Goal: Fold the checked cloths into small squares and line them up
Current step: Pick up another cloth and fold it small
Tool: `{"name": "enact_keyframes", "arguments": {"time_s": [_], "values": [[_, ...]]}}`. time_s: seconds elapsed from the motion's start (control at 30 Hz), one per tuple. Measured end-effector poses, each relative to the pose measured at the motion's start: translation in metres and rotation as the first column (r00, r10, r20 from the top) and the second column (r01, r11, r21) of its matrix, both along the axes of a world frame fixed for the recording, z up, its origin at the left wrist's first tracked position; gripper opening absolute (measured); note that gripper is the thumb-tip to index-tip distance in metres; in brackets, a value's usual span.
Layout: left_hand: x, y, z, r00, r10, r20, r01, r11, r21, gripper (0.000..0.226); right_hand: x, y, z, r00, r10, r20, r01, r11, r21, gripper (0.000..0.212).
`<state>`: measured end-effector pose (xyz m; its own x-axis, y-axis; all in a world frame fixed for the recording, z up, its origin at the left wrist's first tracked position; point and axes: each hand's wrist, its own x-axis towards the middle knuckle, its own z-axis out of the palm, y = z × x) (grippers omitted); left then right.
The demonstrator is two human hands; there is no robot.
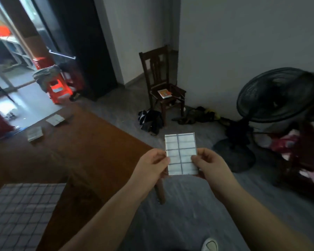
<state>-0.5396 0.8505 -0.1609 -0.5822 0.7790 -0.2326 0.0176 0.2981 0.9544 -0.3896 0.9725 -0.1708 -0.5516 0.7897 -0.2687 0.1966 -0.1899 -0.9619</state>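
Left hand and right hand pinch a folded cloth just off the table corner. Two squares lie at its far end, with a chair and fan beyond.

Soft cloth on matt wood

The folded checked cloth looks like soft, matt woven fabric; the brown counter is smooth wood with a dull sheen, and the chair is dark wood.

The folded cloth, white with dark checks, stands upright in mid-air. A far square and a near square lie apart on the worktop, a spread cloth nearer.
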Motion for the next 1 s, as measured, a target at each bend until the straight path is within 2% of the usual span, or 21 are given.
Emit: {"name": "enact_keyframes", "arguments": {"time_s": [0.1,0.3,0.47,0.73,1.0], "values": [[0.031,0.097,-0.014,0.999,-0.046,-0.005,0.045,0.998,-0.038,0.011,0.035,0.080,-0.012,0.995,-0.083,0.062,0.080,0.995,0.054,0.011],[0.072,0.236,-0.030,0.998,-0.051,0.040,0.053,0.998,-0.042,0.009,0.073,0.211,-0.022,0.962,-0.158,0.223,0.119,0.977,0.178,0.005],[0.056,0.308,-0.034,0.999,-0.036,0.029,0.037,0.999,-0.031,0.010,0.061,0.281,-0.028,0.970,-0.164,0.179,0.161,0.986,0.035,0.004],[-0.021,0.425,-0.050,0.997,-0.074,0.036,0.075,0.997,-0.014,0.023,-0.020,0.407,-0.035,0.973,-0.126,0.195,0.119,0.992,0.049,0.009],[-0.162,0.544,-0.052,0.978,0.129,0.162,-0.138,0.989,0.045,0.022,-0.175,0.534,-0.028,0.978,0.016,0.206,-0.030,0.997,0.066,0.011]]}}
